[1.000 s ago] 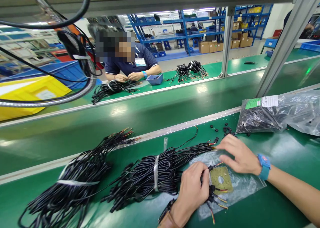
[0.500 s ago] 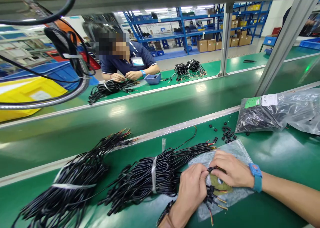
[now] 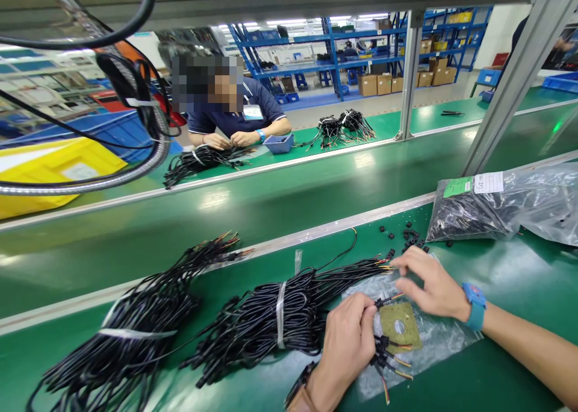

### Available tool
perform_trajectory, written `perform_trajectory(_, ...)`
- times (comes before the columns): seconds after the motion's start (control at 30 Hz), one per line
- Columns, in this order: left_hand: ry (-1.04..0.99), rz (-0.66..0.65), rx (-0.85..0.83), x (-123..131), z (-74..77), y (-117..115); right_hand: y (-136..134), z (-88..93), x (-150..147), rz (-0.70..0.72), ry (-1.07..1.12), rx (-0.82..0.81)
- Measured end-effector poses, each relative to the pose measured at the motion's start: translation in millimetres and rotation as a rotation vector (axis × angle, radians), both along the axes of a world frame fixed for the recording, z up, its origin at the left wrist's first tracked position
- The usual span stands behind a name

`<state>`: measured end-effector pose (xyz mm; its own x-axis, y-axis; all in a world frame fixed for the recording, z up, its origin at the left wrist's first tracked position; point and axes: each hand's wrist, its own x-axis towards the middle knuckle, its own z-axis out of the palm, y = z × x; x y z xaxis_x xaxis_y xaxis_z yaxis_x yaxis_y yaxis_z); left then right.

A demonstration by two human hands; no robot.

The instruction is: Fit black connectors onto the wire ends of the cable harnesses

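Note:
My left hand (image 3: 348, 333) is closed on a black cable, whose dark end and orange-yellow wires (image 3: 394, 299) stick out past the thumb. Just below it, several black connectors with bare colored wire tips (image 3: 385, 353) fan out under the same hand. My right hand (image 3: 431, 282), wearing a blue wrist strap (image 3: 473, 303), is open with fingers apart. It hovers near the wire tips of a tied cable bundle (image 3: 293, 315) and beside small black plastic pieces (image 3: 412, 237). Beneath the hands lie a clear plastic bag (image 3: 445, 340) and an olive square pad with a hole (image 3: 409, 324).
A second tied cable bundle (image 3: 135, 321) lies at the left. A bag of black parts (image 3: 469, 213) rests at the right. Beyond the metal rail (image 3: 325, 231), a person (image 3: 253, 108) works beside a small blue bin (image 3: 279, 144). A metal post (image 3: 510, 87) rises at the right.
My right hand has let go of the cable end and moved up and right, its fingers opening. The pad is now uncovered. My left hand stays in place, still holding the cable.

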<state>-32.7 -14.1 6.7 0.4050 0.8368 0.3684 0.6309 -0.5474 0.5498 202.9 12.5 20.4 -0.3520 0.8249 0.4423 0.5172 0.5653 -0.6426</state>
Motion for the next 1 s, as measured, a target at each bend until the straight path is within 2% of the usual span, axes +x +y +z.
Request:
perform_trajectory(0.1, -0.007, -0.003, -0.002, 0, 0.8, 0, 17, -4.1, 18, -0.270, -0.108, 0.020)
perform_trajectory(0.2, -0.005, -0.001, 0.004, 0, 0.6, -1, 27, -14.8, 28, -0.395, -0.281, 0.026)
perform_trajectory(0.3, 0.001, 0.001, 0.004, 0, 0.0, 0, 27, -21.9, 28, -0.410, -0.393, 0.041)
perform_trajectory(0.47, -0.006, -0.009, 0.004, 0, 3.2, 0, 23, -20.6, 25, -0.432, -0.431, 0.050)
perform_trajectory(0.63, 0.045, -0.147, 0.100, -1, 10.3, -7, 25, -20.9, 27, -0.458, -0.451, 0.053)
perform_trajectory(0.7, 0.075, -0.157, 0.170, 0, 11.1, -8, 25, -21.6, 28, -0.448, -0.443, 0.050)
perform_trajectory(0.87, 0.200, 0.076, 0.340, 0, 8.5, 1, 25, -20.4, 29, -0.453, -0.397, 0.036)
perform_trajectory(1.0, 0.364, 0.214, 0.392, -2, 5.6, 7, 24, -19.1, 27, -0.396, -0.360, 0.045)
